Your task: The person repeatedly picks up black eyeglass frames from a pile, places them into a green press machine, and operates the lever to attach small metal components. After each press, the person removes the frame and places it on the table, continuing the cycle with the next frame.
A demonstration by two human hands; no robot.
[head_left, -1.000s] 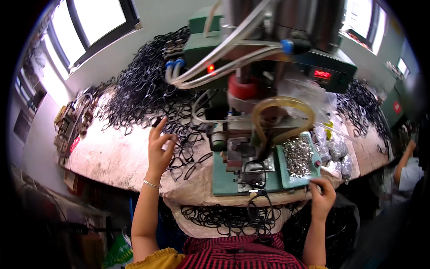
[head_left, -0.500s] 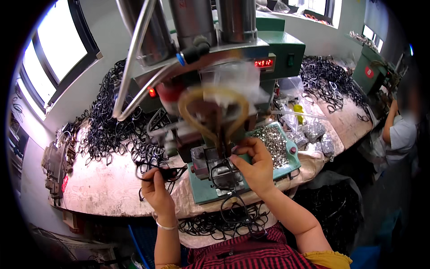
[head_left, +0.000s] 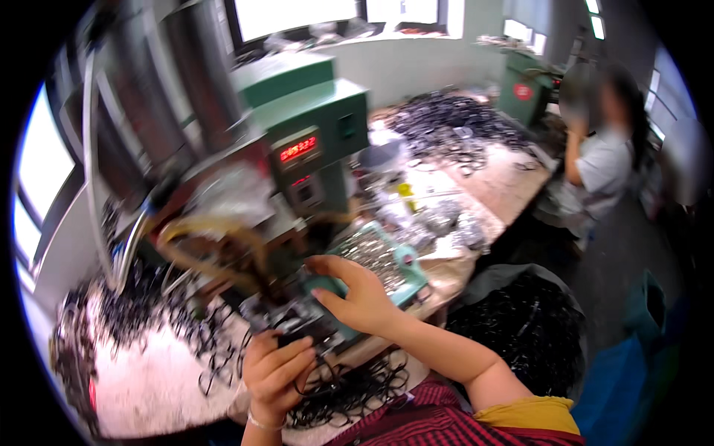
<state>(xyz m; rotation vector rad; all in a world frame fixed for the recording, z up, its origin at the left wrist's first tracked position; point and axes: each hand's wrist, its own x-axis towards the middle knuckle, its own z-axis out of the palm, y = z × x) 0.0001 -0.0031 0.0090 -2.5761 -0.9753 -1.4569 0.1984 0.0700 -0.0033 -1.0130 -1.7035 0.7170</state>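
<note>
Black rings (head_left: 335,390), too many and too blurred to count, lie in heaps on the one workbench (head_left: 149,379) around the single green press machine (head_left: 312,126), spilling over the bench edge just below its front; their orientation cannot be read through the blur. Left hand (head_left: 275,372), below the machine's front plate, is curled shut on a few black rings. Right hand (head_left: 357,293), half open with fingers bent, rests at the machine's front; contents not discernible.

Worn workbench (head_left: 149,379); black loops (head_left: 119,312) heaped on it; green machine (head_left: 312,126) standing.
</note>
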